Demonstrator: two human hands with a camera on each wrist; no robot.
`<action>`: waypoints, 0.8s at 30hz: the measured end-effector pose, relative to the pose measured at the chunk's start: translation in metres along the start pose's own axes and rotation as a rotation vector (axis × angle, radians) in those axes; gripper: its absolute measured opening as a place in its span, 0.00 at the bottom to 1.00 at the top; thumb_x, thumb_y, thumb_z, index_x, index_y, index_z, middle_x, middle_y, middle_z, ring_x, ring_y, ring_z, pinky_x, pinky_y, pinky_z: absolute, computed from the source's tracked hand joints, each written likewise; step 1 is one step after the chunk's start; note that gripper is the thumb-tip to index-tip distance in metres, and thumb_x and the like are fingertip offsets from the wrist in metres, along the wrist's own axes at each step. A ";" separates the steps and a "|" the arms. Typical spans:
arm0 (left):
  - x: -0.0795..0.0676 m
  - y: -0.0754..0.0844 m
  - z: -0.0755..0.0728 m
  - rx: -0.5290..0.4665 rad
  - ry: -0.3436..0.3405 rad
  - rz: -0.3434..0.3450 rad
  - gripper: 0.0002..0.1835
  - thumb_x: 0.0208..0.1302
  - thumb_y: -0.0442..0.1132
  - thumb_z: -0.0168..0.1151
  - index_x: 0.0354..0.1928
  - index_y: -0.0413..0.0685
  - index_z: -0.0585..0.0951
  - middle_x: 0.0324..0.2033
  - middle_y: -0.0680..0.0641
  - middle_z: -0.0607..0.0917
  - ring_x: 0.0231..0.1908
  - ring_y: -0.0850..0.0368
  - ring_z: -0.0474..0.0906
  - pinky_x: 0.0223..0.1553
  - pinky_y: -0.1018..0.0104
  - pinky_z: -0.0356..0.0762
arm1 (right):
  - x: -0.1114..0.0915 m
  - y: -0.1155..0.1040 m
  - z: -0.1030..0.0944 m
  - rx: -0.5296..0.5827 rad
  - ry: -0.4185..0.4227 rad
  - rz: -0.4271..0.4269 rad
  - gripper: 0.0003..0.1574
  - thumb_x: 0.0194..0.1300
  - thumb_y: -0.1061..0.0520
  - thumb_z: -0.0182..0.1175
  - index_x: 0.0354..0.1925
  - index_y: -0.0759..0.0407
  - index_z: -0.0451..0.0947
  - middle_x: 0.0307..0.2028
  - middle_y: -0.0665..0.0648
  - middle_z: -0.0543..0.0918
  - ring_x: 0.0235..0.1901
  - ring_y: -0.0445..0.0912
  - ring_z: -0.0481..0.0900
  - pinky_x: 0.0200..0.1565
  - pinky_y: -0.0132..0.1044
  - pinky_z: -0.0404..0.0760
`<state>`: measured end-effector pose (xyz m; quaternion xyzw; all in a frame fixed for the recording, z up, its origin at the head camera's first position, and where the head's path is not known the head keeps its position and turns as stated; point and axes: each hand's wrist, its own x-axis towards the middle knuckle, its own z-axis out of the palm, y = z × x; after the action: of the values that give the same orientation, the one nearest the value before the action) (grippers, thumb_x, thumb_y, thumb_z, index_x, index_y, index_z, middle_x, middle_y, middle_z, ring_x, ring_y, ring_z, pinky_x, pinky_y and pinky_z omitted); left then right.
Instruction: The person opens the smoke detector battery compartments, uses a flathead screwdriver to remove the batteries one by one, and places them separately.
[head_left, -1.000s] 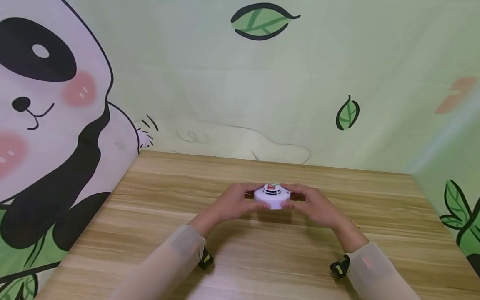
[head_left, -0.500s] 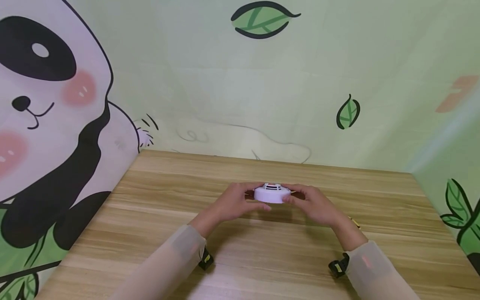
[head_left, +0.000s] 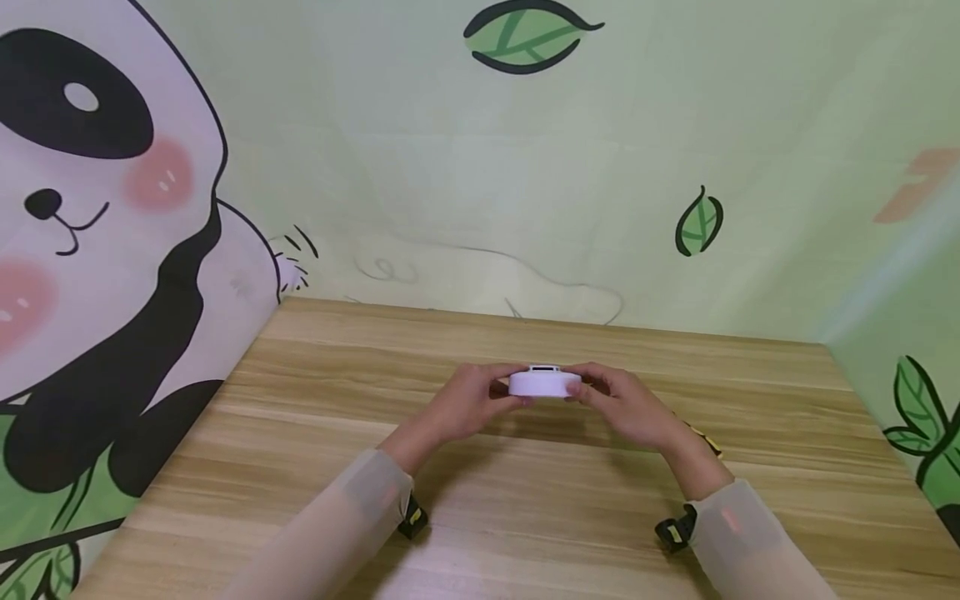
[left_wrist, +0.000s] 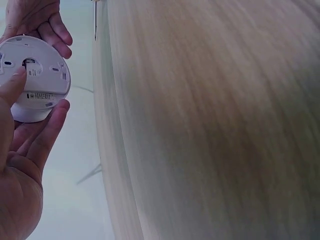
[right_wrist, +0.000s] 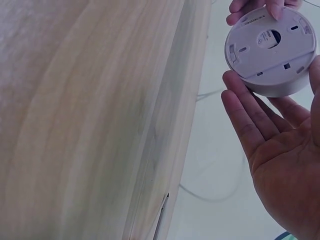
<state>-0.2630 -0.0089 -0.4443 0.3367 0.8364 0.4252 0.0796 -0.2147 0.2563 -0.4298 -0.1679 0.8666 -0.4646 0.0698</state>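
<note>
A round white smoke detector (head_left: 545, 385) is held up above the table between both hands, its rim toward me and its vented top tipped away. My left hand (head_left: 472, 402) grips it from the left. In the left wrist view the left thumb presses the slotted back of the detector (left_wrist: 45, 80), near the central hole, with the fingers behind. My right hand (head_left: 633, 407) grips the right side, thumb at the rim. The right wrist view has the same back plate, with the detector (right_wrist: 280, 60) resting against the right fingers (right_wrist: 247, 112).
A yellow-and-black screwdriver (head_left: 708, 442) lies on the wooden table (head_left: 525, 517), partly hidden behind the right wrist. Its thin shaft (right_wrist: 161, 217) points along the table in the right wrist view. Behind stands a green wall (head_left: 390, 192) with printed leaves and a panda.
The detector has tilted, its labelled top turning away until mostly the rim faces me. The left thumb came off the near edge and moved under onto the back. Both arms stay nearly in place.
</note>
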 end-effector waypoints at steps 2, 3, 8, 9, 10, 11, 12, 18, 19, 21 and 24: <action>0.000 0.000 0.000 -0.004 -0.004 0.001 0.22 0.71 0.44 0.68 0.64 0.49 0.82 0.55 0.42 0.88 0.47 0.51 0.90 0.47 0.68 0.90 | 0.000 0.000 0.001 0.029 -0.001 0.001 0.29 0.80 0.46 0.54 0.67 0.62 0.74 0.57 0.62 0.84 0.56 0.56 0.85 0.60 0.49 0.87; 0.000 0.000 0.000 -0.007 -0.005 0.001 0.22 0.71 0.45 0.68 0.64 0.49 0.82 0.55 0.42 0.88 0.47 0.51 0.90 0.47 0.69 0.90 | 0.000 0.001 0.001 0.038 -0.002 0.001 0.28 0.80 0.45 0.53 0.67 0.62 0.74 0.57 0.62 0.84 0.56 0.55 0.85 0.60 0.49 0.87; -0.001 0.000 0.000 -0.024 0.000 -0.004 0.20 0.71 0.46 0.68 0.62 0.48 0.83 0.54 0.42 0.89 0.46 0.51 0.91 0.46 0.70 0.90 | -0.001 0.001 0.001 0.049 0.000 -0.010 0.27 0.81 0.46 0.52 0.65 0.62 0.75 0.55 0.63 0.84 0.54 0.55 0.86 0.59 0.49 0.88; -0.001 0.000 0.000 -0.024 0.003 -0.007 0.20 0.71 0.45 0.68 0.61 0.48 0.84 0.53 0.43 0.89 0.45 0.51 0.91 0.45 0.71 0.90 | -0.001 0.002 0.001 0.045 0.000 -0.015 0.26 0.81 0.46 0.53 0.65 0.62 0.75 0.54 0.63 0.85 0.53 0.54 0.86 0.59 0.50 0.88; -0.002 0.000 0.000 -0.027 0.006 -0.009 0.20 0.71 0.46 0.68 0.61 0.48 0.84 0.53 0.43 0.90 0.45 0.51 0.91 0.45 0.71 0.90 | -0.001 0.002 0.001 0.042 0.000 -0.013 0.26 0.81 0.46 0.53 0.64 0.62 0.75 0.53 0.63 0.85 0.53 0.54 0.86 0.58 0.51 0.88; -0.002 0.000 -0.001 -0.028 0.009 -0.011 0.20 0.71 0.45 0.68 0.60 0.48 0.84 0.52 0.43 0.90 0.44 0.51 0.91 0.45 0.71 0.90 | -0.001 0.001 0.002 0.038 0.000 -0.010 0.25 0.80 0.46 0.54 0.64 0.61 0.75 0.53 0.62 0.85 0.53 0.54 0.86 0.58 0.51 0.88; -0.002 0.000 -0.001 -0.029 0.012 -0.010 0.19 0.71 0.45 0.68 0.60 0.48 0.84 0.52 0.43 0.90 0.44 0.52 0.91 0.45 0.71 0.90 | -0.001 0.001 0.002 0.033 0.001 -0.007 0.25 0.80 0.46 0.55 0.64 0.61 0.75 0.53 0.62 0.86 0.53 0.54 0.86 0.58 0.51 0.88; -0.003 0.001 -0.003 -0.024 0.012 -0.020 0.20 0.72 0.49 0.66 0.60 0.48 0.84 0.51 0.46 0.91 0.44 0.56 0.90 0.45 0.71 0.89 | 0.000 0.001 0.004 0.015 -0.008 -0.002 0.23 0.78 0.47 0.58 0.62 0.58 0.76 0.54 0.60 0.86 0.54 0.54 0.86 0.58 0.48 0.87; -0.002 0.001 -0.004 -0.024 0.011 -0.025 0.20 0.72 0.49 0.66 0.60 0.48 0.84 0.50 0.46 0.91 0.44 0.57 0.89 0.45 0.72 0.89 | 0.000 0.001 0.004 0.022 -0.012 -0.008 0.22 0.78 0.48 0.58 0.62 0.58 0.76 0.54 0.61 0.86 0.53 0.55 0.86 0.58 0.48 0.88; -0.002 0.002 -0.004 -0.028 0.013 -0.028 0.20 0.72 0.50 0.66 0.60 0.48 0.84 0.50 0.46 0.91 0.43 0.58 0.89 0.44 0.72 0.89 | 0.000 0.000 0.004 0.040 -0.013 -0.017 0.20 0.78 0.50 0.58 0.61 0.59 0.77 0.53 0.63 0.86 0.53 0.58 0.87 0.57 0.50 0.88; -0.002 0.003 -0.003 -0.049 0.020 -0.034 0.20 0.72 0.50 0.66 0.59 0.48 0.85 0.49 0.46 0.91 0.40 0.59 0.89 0.41 0.72 0.89 | 0.001 0.001 0.005 0.050 -0.010 -0.017 0.19 0.79 0.51 0.57 0.59 0.61 0.77 0.52 0.64 0.86 0.51 0.59 0.88 0.55 0.51 0.90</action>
<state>-0.2614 -0.0111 -0.4406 0.3161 0.8322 0.4473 0.0868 -0.2140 0.2521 -0.4334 -0.1758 0.8528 -0.4861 0.0742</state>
